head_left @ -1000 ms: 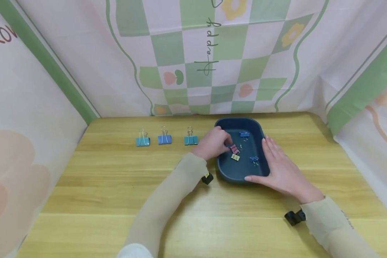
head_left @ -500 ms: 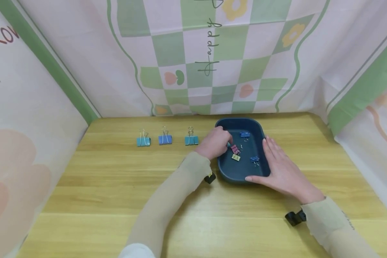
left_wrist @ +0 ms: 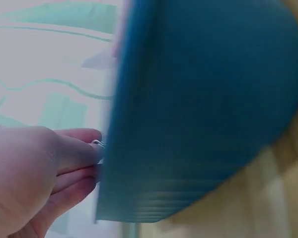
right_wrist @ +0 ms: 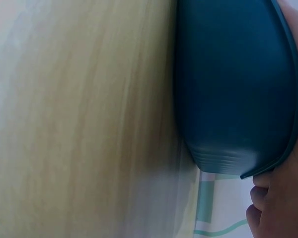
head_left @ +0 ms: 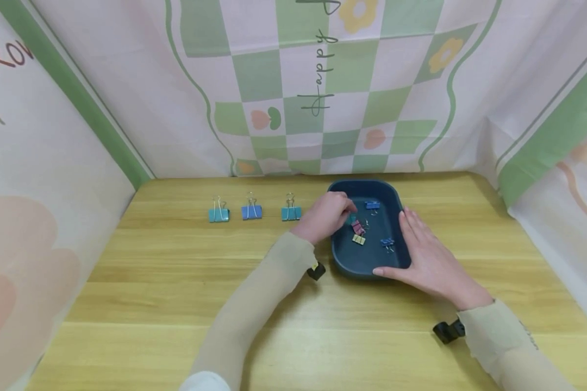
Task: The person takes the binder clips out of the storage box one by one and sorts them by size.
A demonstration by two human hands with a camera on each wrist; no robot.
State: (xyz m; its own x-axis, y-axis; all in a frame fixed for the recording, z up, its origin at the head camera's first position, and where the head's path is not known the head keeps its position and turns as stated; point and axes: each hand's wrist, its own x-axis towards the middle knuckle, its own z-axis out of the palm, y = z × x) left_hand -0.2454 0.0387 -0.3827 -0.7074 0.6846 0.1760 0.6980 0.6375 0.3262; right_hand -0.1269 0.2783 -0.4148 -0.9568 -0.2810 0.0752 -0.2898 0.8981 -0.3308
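Observation:
A dark blue tray (head_left: 342, 263) stands at the back right of the table. My left hand (head_left: 323, 218) reaches over its left rim, fingertips pinching a small teal binder clip (head_left: 353, 217). In the left wrist view a silver wire handle (left_wrist: 98, 143) shows between those fingers; the tray wall hides the rest. Close to the fingertips lie a pink binder clip (head_left: 357, 227) and a yellow binder clip (head_left: 358, 239). My right hand (head_left: 432, 260) rests against the tray's near right corner, fingers straight along the right side and thumb on the near rim.
Two small blue binder clips, one at the back (head_left: 372, 205) and one nearer (head_left: 387, 243), lie in the tray. Left of it, three larger clips stand in a row: teal (head_left: 218, 215), blue (head_left: 251, 212) and teal (head_left: 291, 213). A printed cloth (head_left: 303, 136) hangs behind the table.
My left hand has shifted slightly within the tray, and the small teal clip now shows beside its fingertips. The right hand and the other clips stay where they were.

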